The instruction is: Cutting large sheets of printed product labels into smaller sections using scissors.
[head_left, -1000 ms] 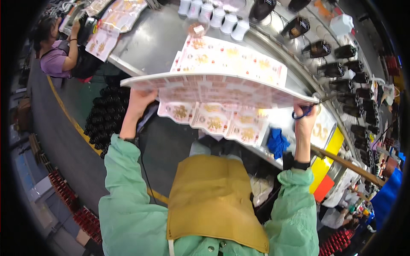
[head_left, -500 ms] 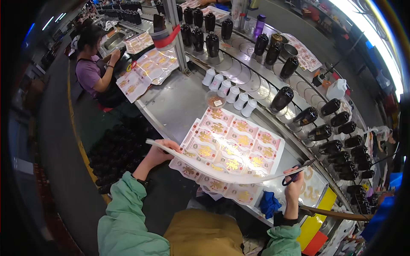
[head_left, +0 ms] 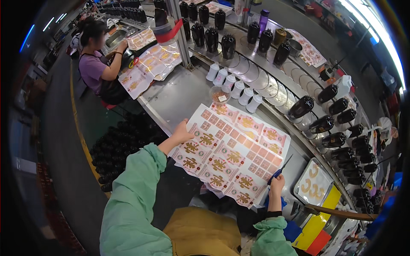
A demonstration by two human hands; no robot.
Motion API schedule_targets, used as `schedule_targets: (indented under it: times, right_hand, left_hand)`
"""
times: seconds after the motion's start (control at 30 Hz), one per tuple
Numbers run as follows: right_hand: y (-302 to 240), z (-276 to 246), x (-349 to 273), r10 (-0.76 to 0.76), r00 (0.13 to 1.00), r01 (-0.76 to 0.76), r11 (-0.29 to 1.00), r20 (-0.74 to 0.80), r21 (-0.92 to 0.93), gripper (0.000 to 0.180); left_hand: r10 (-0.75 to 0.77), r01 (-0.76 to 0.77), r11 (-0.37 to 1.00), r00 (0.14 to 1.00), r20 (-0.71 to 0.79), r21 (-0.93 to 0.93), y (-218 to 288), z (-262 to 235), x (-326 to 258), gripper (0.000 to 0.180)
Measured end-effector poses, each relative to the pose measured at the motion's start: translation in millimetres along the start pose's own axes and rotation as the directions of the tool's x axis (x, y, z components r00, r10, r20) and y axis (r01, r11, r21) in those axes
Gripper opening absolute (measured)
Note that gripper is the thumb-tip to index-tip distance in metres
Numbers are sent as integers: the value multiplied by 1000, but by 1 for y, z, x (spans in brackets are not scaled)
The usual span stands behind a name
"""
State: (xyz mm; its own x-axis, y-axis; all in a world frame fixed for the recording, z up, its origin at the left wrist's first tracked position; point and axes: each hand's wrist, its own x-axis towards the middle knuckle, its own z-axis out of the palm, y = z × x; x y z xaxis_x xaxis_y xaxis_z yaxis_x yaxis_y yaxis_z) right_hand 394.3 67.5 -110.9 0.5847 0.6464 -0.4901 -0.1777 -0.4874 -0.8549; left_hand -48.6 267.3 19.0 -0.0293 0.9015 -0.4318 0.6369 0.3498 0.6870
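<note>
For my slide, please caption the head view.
Left hand grips a gold-and-pink printed sheet; right hand holds blue-handled scissors at its edge.

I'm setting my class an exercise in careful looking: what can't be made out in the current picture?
All in the head view:
Scissors: handle loops partly covered by the right hand.
Left hand: any fingers underneath are hidden by the upper printed sheet.
Lower printed sheet: mostly covered by the upper one.
Clear tub: contents too small to identify.
Brown apron: cut off by the bottom edge.
</note>
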Motion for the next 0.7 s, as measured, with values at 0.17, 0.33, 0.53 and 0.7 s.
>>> schedule_targets:
  times: [0.17,0.33,0.53,0.7]
  right_hand:
    - [18,25,10,-40,977,6,986,-208,-164,22]
    - [29,31,3,-133,969,65,951,-209,-302,26]
    - [33,25,-7,-85,975,22,955,-204,-295,27]
    - [50,23,-11,-105,977,40,945,-185,-326,29]
  left_hand:
    - [15,0,961,998,-53,278,-48,30,46,82]
    - [40,0,965,988,-146,262,-47,38,42,73]
    - [252,-191,955,925,-284,226,-26,46,6,56]
    - [431,-349,892,846,-314,287,-25,55,-13,48]
